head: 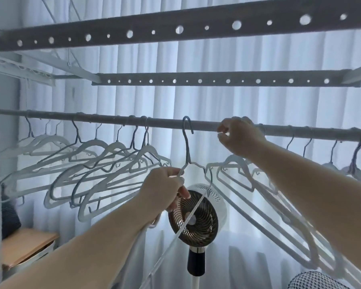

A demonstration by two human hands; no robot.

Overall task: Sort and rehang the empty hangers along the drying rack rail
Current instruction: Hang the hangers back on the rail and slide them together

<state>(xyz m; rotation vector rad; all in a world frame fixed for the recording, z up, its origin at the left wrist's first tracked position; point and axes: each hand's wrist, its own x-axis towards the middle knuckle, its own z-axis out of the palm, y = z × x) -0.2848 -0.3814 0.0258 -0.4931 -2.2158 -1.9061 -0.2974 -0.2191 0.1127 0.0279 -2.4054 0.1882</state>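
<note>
A round grey rail [204, 124] runs across the middle of the view. A thin pale hanger [187, 147] has its hook over the rail at the centre. My left hand [165, 184] grips that hanger at its shoulder, just below the neck. My right hand [238, 136] is up at the rail to the right of the hook, fingers pinched around the hook of another hanger; that hook is hidden by the hand. Several white hangers [104, 163] hang in a bunch on the left. More hangers [263, 197] dangle on the right under my right forearm.
Two perforated grey bars [196, 28] [217, 81] span overhead. A standing fan [196, 217] sits below the rail behind my left hand. White curtains fill the background. A wooden-topped box [23, 247] is at lower left, and a patterned basket [317, 281] at lower right.
</note>
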